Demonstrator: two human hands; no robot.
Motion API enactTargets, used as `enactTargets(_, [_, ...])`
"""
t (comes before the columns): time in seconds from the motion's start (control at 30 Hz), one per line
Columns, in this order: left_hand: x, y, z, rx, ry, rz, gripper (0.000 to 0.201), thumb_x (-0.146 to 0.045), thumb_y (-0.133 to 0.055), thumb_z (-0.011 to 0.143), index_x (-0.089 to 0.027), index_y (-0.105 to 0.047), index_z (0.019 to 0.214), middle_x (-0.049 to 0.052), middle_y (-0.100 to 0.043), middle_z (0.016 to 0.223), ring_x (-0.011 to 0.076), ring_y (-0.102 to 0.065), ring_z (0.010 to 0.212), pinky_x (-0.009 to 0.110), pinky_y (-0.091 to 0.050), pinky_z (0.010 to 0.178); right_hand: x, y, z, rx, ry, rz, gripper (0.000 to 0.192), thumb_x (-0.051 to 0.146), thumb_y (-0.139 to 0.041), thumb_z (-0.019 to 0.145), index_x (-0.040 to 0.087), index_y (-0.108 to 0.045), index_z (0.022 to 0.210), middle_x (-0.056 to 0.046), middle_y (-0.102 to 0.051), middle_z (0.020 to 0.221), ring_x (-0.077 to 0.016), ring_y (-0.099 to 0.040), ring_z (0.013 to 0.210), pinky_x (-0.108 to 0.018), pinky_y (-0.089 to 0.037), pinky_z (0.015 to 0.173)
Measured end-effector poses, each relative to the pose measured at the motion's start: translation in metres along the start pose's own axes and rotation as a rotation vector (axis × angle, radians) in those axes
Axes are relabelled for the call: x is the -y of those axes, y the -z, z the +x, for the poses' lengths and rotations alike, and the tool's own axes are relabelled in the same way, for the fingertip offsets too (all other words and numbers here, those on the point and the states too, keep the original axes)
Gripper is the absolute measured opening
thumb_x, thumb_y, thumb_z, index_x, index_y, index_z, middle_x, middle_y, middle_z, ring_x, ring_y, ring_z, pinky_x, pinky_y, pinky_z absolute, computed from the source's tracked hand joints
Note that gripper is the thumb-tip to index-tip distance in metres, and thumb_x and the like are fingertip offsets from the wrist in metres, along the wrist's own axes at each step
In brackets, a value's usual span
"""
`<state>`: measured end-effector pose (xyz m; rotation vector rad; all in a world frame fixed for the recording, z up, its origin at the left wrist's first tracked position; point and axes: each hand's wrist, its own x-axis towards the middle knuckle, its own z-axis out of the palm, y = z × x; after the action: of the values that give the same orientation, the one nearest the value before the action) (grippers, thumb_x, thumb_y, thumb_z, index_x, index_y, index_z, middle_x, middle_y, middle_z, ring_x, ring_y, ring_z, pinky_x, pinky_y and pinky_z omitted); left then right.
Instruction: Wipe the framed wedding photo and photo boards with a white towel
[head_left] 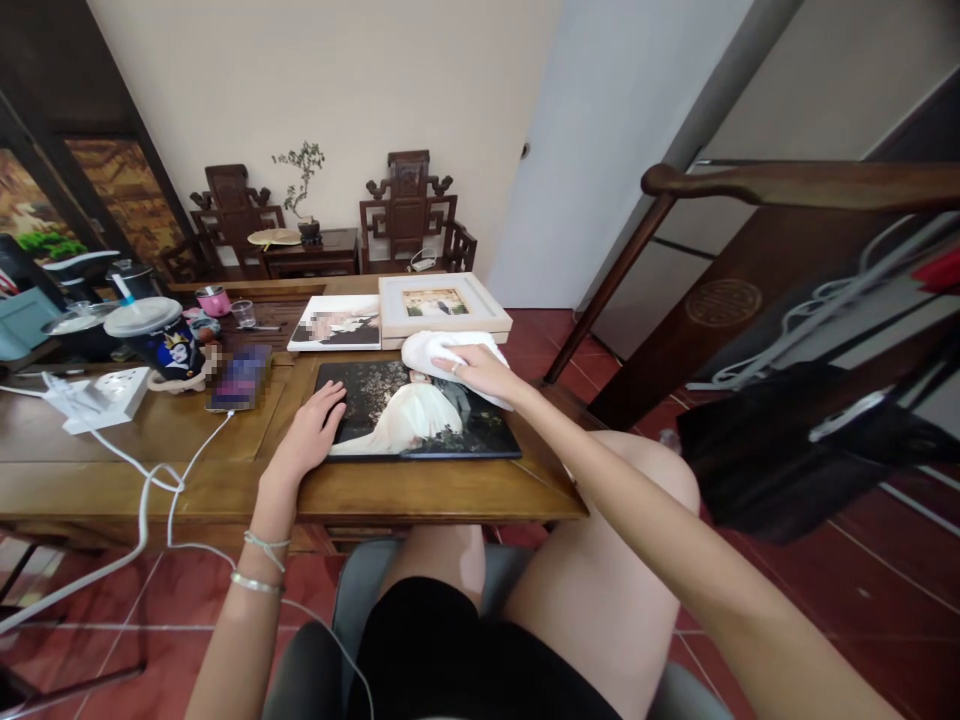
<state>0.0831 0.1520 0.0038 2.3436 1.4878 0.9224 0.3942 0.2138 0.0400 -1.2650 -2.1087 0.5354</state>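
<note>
A dark photo panel (pixel 390 420), printed with a figure in a wide white dress, lies flat near the front edge of the wooden table (pixel 450 490). My left hand (pixel 311 425) rests with its fingers stretched out on the panel's left edge. On the panel's far right part, my right hand (pixel 480 370) presses a white cloth (pixel 431 350), fingers closed over it. The cloth covers the upper right of the picture. Just behind the panel are a white-edged photo board (pixel 337 322) and a pale framed picture box (pixel 446 308).
On the left stand a lidded drink cup (pixel 161 335), a phone (pixel 238 378) on a charging cable, and a white power strip (pixel 109 395). White cables hang over the front edge. A wooden chair (pixel 750 190) stands close on the right.
</note>
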Motion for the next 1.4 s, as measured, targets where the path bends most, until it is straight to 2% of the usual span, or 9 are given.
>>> enactTargets(0.1, [-0.001, 0.000, 0.000, 0.000, 0.004, 0.007, 0.048, -0.039, -0.035, 0.098, -0.012, -0.061, 0.127, 0.014, -0.055, 0.142, 0.0248, -0.042, 0.139, 0.047, -0.031, 0.118, 0.015, -0.003, -0.018, 0.019, 0.031, -0.046, 0.038, 0.050, -0.047, 0.089, 0.020, -0.065, 0.075, -0.005, -0.068, 0.079, -0.0260, -0.059, 0.082, -0.035, -0.041, 0.082])
enactTargets(0.23, [-0.001, -0.001, 0.001, 0.006, 0.004, 0.018, 0.048, -0.038, -0.034, 0.098, -0.011, -0.061, 0.128, 0.014, -0.054, 0.143, 0.0248, -0.042, 0.140, 0.046, -0.031, 0.118, 0.039, -0.004, -0.067, 0.091, 0.128, -0.060, 0.035, 0.045, -0.045, 0.093, 0.023, -0.059, 0.070, -0.002, -0.059, 0.067, -0.0245, -0.058, 0.075, -0.038, -0.042, 0.088])
enactTargets(0.37, [-0.002, -0.002, 0.001, 0.004, 0.009, 0.027, 0.050, -0.038, -0.033, 0.098, -0.009, -0.060, 0.128, 0.016, -0.054, 0.142, 0.0252, -0.042, 0.140, 0.045, -0.030, 0.119, 0.061, -0.003, -0.112, 0.134, 0.111, -0.020, 0.032, 0.045, -0.050, 0.091, 0.025, -0.057, 0.067, -0.001, -0.055, 0.064, -0.0263, -0.059, 0.076, -0.041, -0.043, 0.091])
enactTargets(0.47, [-0.002, -0.002, 0.001, 0.010, 0.008, 0.029, 0.051, -0.038, -0.033, 0.098, -0.007, -0.060, 0.128, 0.017, -0.054, 0.142, 0.0256, -0.042, 0.140, 0.045, -0.031, 0.118, 0.071, -0.001, -0.126, 0.155, 0.119, -0.009, 0.032, 0.044, -0.049, 0.091, 0.025, -0.055, 0.066, -0.001, -0.050, 0.061, -0.0269, -0.059, 0.079, -0.041, -0.044, 0.090])
enactTargets(0.67, [-0.001, -0.002, 0.001, 0.010, 0.009, 0.024, 0.049, -0.036, -0.035, 0.097, -0.007, -0.060, 0.128, 0.017, -0.054, 0.142, 0.0255, -0.042, 0.140, 0.044, -0.030, 0.119, 0.068, -0.001, -0.095, 0.156, 0.158, -0.007, 0.038, 0.043, -0.045, 0.094, 0.021, -0.051, 0.063, 0.001, -0.053, 0.066, -0.0169, -0.048, 0.065, -0.032, -0.042, 0.077])
enactTargets(0.93, [-0.001, -0.002, 0.001, 0.005, 0.001, 0.011, 0.049, -0.039, -0.036, 0.097, -0.010, -0.060, 0.128, 0.015, -0.054, 0.142, 0.0249, -0.042, 0.139, 0.045, -0.031, 0.118, 0.039, -0.019, -0.011, 0.048, 0.084, -0.035, 0.034, 0.044, -0.047, 0.091, 0.018, -0.061, 0.073, -0.004, -0.064, 0.073, -0.0208, -0.054, 0.074, -0.029, -0.038, 0.074])
enactTargets(1.07, [-0.003, 0.000, 0.001, 0.013, 0.006, 0.014, 0.051, -0.038, -0.036, 0.097, -0.006, -0.060, 0.128, 0.018, -0.053, 0.142, 0.0257, -0.042, 0.140, 0.045, -0.031, 0.118, 0.038, -0.024, 0.010, 0.005, 0.066, -0.036, 0.033, 0.040, -0.048, 0.091, 0.017, -0.063, 0.074, -0.005, -0.067, 0.077, -0.0208, -0.055, 0.076, -0.029, -0.038, 0.077])
enactTargets(1.2, [-0.003, 0.000, 0.001, 0.017, 0.008, 0.018, 0.050, -0.038, -0.035, 0.098, -0.007, -0.060, 0.128, 0.017, -0.053, 0.143, 0.0256, -0.041, 0.140, 0.045, -0.031, 0.118, 0.045, -0.028, -0.002, 0.015, 0.073, -0.088, 0.029, 0.036, -0.048, 0.092, 0.018, -0.063, 0.075, -0.003, -0.064, 0.071, -0.0198, -0.054, 0.070, -0.030, -0.039, 0.077])
enactTargets(1.4, [0.000, -0.003, 0.001, -0.001, -0.001, 0.021, 0.050, -0.037, -0.035, 0.098, -0.007, -0.060, 0.128, 0.017, -0.054, 0.142, 0.0257, -0.043, 0.139, 0.046, -0.031, 0.118, 0.074, -0.028, -0.067, 0.093, 0.188, -0.119, 0.027, 0.031, -0.045, 0.095, 0.021, -0.060, 0.075, -0.001, -0.060, 0.067, -0.0206, -0.056, 0.070, -0.040, -0.040, 0.094])
